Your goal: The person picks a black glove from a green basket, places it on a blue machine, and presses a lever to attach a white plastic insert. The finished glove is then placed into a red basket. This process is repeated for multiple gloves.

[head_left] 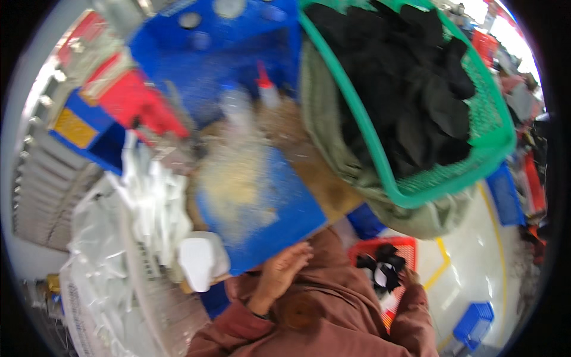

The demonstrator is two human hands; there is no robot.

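My left hand [282, 275] hovers at the near edge of a blue board [294, 208], palm turned inward, its fingers stretched out with nothing between them. Pale yellowish residue [235, 184] is smeared over the board. Down to my right, my right hand [410, 278] is at the right rim of a red plastic basket [407, 247]. Several black pieces [386, 262] and something white lie in that basket. The right fingers are small and blurred, so I cannot see whether they grip the rim or a piece.
A large green basket [383, 172] heaped with black pieces [410, 83] stands at the far right, over greenish cloth. Behind the board are a red-tipped bottle [269, 95], a clear bottle [237, 107] and a blue bin [220, 56]. White plastic bags [98, 250] hang at left.
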